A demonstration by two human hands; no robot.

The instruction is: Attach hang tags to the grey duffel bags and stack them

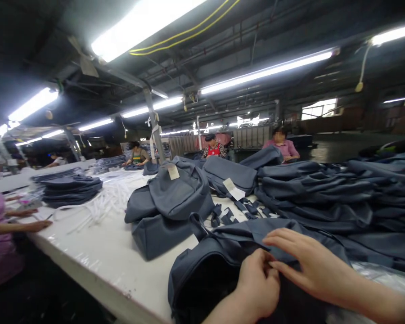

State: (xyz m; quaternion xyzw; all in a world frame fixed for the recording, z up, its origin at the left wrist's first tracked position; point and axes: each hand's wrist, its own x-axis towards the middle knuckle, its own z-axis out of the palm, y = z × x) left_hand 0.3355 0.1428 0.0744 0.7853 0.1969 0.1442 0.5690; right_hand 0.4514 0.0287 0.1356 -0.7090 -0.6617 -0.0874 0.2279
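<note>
A grey-blue fabric bag (195, 256) lies before me at the table's near edge, its dark opening facing me and a loop handle standing up at its top. My left hand (259, 283) is closed at the opening's rim, fingers curled and pinching the bag's fabric; the exact spot between the fingertips is hidden. Just right of it, my right hand (303, 256) has its fingers stretched out over the bag's top, with the thumb side close to the left fingertips. Beyond them a similar finished-looking backpack (182, 189) with a paper tag rests on other bags.
The white table (121, 270) runs to the left. A large heap of grey-blue bags (317, 193) rises on the right. Small strap pieces (224, 215), white strips (104, 198) and stacked dark fabric (70, 186) lie farther off. A co-worker's arm (16, 227) reaches in at left.
</note>
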